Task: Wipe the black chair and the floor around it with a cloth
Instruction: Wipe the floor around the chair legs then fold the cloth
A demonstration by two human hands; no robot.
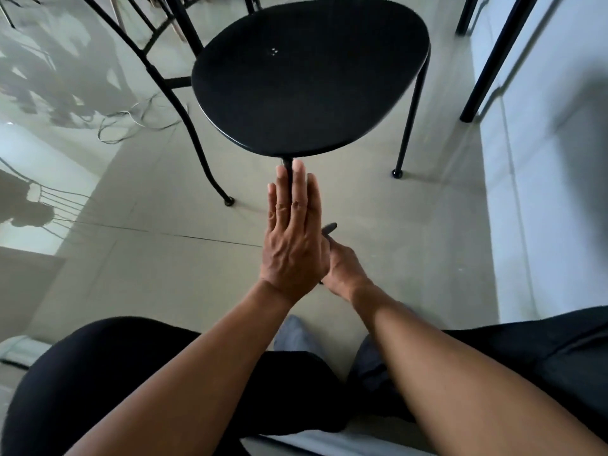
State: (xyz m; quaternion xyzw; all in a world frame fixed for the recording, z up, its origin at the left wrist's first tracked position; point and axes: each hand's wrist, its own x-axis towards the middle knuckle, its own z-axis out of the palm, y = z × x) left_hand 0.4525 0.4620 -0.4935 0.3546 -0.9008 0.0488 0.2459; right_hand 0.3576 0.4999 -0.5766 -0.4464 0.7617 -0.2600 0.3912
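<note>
A person crouches in front of a black chair (pixel 309 77), seen from above. The chair's rounded seat fills the upper middle of the view, its thin metal legs reaching down to a pale tiled floor (pixel 164 258). The left hand (pixel 292 235) is held flat and upright, fingers (pixel 299 189) straight and together, lying along the chair's front leg (pixel 289 169) just below the seat edge; that leg runs nearly straight up and down. The right hand (pixel 342 268) sits just behind and lower, mostly hidden, and appears to grip something dark and thin, though what it is cannot be told. No cloth is plainly visible. Open floor lies to the left and right of the leg; a wall (pixel 543 192) stands near on the right.
</note>
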